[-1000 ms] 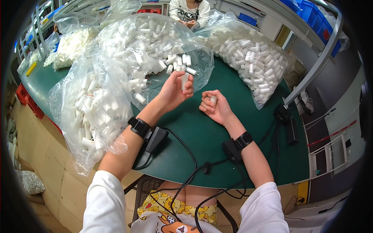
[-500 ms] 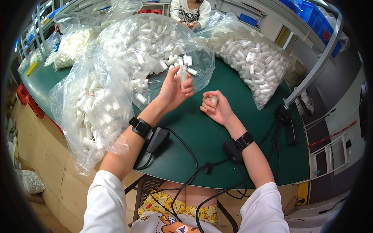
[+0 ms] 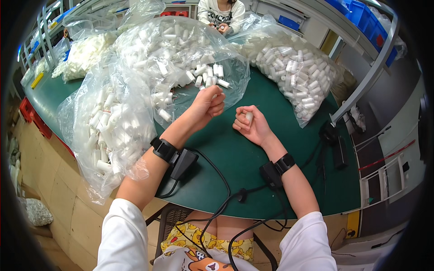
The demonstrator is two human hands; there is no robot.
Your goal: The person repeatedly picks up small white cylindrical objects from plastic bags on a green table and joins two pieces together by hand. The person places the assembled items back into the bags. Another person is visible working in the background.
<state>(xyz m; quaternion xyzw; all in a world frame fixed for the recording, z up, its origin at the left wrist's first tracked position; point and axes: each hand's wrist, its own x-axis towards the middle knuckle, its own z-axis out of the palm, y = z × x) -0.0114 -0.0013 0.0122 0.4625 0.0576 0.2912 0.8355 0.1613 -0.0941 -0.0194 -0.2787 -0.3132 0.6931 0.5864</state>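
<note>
My left hand [image 3: 209,103] is closed in a fist, turned so that its fingers hide nearly all of the white plastic cylinder in it. Just beyond its knuckles lie several loose white cylinders [image 3: 220,70] at the mouth of a clear bag. To its right, my right hand [image 3: 253,124] hovers over the green table, fingers curled around a small white cylinder [image 3: 249,116] whose end shows between them. Some of the loose cylinders have thin pins or wires at one end.
Large clear bags of white cylinders stand ahead [image 3: 153,40], at the left [image 3: 106,131] and at the right [image 3: 303,72] on the green table [image 3: 217,158]. Black cables [image 3: 221,205] run from both wrist straps across the near edge. Another person [image 3: 221,16] sits opposite.
My left hand has rolled over and its fingers have closed around the cylinder that stood upright in view before. My right hand has stayed in place.
</note>
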